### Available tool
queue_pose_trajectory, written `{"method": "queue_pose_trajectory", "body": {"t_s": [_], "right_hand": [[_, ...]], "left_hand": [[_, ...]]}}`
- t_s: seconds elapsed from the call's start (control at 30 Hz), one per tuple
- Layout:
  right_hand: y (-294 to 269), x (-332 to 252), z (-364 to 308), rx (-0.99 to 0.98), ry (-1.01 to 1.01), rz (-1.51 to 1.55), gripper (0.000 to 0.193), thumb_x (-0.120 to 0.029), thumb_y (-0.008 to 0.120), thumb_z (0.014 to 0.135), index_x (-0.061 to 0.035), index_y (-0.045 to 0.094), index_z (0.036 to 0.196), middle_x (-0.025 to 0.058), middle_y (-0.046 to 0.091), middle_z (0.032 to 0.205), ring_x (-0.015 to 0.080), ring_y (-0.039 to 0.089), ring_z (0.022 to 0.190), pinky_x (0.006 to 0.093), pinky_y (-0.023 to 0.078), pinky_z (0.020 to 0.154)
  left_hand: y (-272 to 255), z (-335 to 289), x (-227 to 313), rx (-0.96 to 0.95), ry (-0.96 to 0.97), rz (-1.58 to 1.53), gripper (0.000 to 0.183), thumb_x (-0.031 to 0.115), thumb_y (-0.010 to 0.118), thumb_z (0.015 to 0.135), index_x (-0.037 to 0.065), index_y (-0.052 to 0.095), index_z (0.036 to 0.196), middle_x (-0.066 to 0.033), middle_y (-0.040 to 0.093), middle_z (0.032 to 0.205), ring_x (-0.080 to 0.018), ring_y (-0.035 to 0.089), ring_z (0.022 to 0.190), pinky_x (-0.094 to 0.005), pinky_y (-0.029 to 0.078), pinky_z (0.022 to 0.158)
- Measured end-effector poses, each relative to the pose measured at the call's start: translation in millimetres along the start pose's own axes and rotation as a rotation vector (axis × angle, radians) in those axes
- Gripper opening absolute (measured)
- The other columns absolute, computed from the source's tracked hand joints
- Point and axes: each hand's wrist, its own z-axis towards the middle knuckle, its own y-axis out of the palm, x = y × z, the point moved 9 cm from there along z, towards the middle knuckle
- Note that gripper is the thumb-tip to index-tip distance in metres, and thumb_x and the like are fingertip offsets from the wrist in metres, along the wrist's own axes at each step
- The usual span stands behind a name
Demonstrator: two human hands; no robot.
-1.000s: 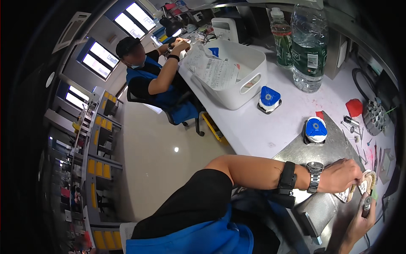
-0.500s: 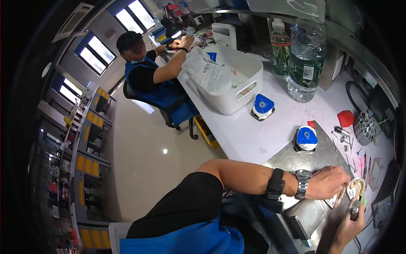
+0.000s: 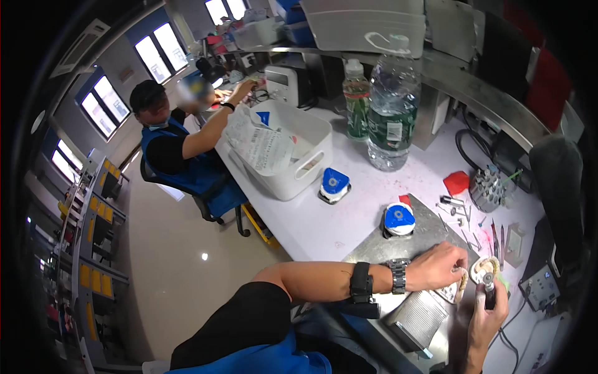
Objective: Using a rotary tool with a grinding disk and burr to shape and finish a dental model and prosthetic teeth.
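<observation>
Nearest us, the right hand comes in with its forearm cut off by the lower edge, fingers closed round a dark, silver-ended handpiece; we cannot make out its working tip. It overlaps a pale dental cast, so we see that cast only in part. Just left of it, a second cast sits beneath the left hand, whose fingers curl downward; their tips are hidden, and we cannot tell whether they grip it. A perforated metal block lies below the left wrist, on the metal plate, which the forearm partly covers. Farther up the plate stands a blue-topped white piece; another stands on the white tabletop. Beyond, a printed sheet hides much of the contents of a white basket. Past that we find a seated co-worker, whose handwork is too small to read.
</observation>
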Motion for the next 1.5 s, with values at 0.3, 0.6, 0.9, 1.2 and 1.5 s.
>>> {"method": "queue_pose_trajectory", "body": {"t_s": [0.3,0.6,0.9,1.2,1.5], "right_hand": [[9.3,8.6,15.5,-0.003,-0.015,0.02,0.017,-0.006,0.065,0.076,0.0,0.058,0.09,0.0118,0.061,0.078,0.0225,0.059,0.066,0.0288,0.045,0.06],[8.5,13.4,11.4,0.012,-0.049,0.042,0.019,-0.011,0.069,0.074,-0.0007,0.06,0.087,0.0087,0.061,0.071,0.014,0.056,0.053,0.0242,0.043,0.048],[8.1,15.8,11.1,0.05,-0.061,0.076,0.02,-0.012,0.07,0.073,-0.0014,0.061,0.087,0.008,0.062,0.07,0.0132,0.057,0.053,0.0229,0.043,0.047],[4.3,4.8,8.9,-0.008,-0.073,0.059,0.024,-0.012,0.076,0.067,-0.0024,0.061,0.083,0.0032,0.059,0.064,0.0077,0.052,0.049,0.0204,0.038,0.042],[0.1,1.8,6.5,-0.002,-0.095,0.087,0.026,-0.013,0.076,0.071,-0.0011,0.059,0.087,0.0002,0.06,0.073,0.0044,0.049,0.06,0.0169,0.038,0.052]], "left_hand": [[-9.4,11.9,7.2,0.131,0.123,0.173,0.013,0.009,0.06,0.078,0.0,0.063,0.088,-0.0123,0.064,0.08,-0.0229,0.062,0.072,-0.0299,0.048,0.065],[7.5,11.8,0.1,0.022,0.052,0.151,0.017,0.013,0.061,0.08,-0.002,0.063,0.089,-0.0107,0.065,0.077,-0.0173,0.062,0.071,-0.0268,0.048,0.069],[5.0,12.2,-2.4,0.031,0.052,0.144,0.017,0.013,0.06,0.083,-0.001,0.06,0.091,-0.0084,0.064,0.08,-0.0145,0.062,0.072,-0.0246,0.047,0.066],[8.1,-5.7,23.4,0.08,0.177,-0.352,0.012,0.001,0.061,0.08,0.0,0.061,0.092,-0.0089,0.065,0.085,-0.0146,0.064,0.079,-0.0245,0.05,0.069],[27.3,-3.2,4.9,-0.188,-0.233,-0.928,0.022,0.005,0.059,0.085,-0.006,0.055,0.103,-0.0156,0.062,0.097,-0.0182,0.061,0.092,-0.0281,0.051,0.082]]}}
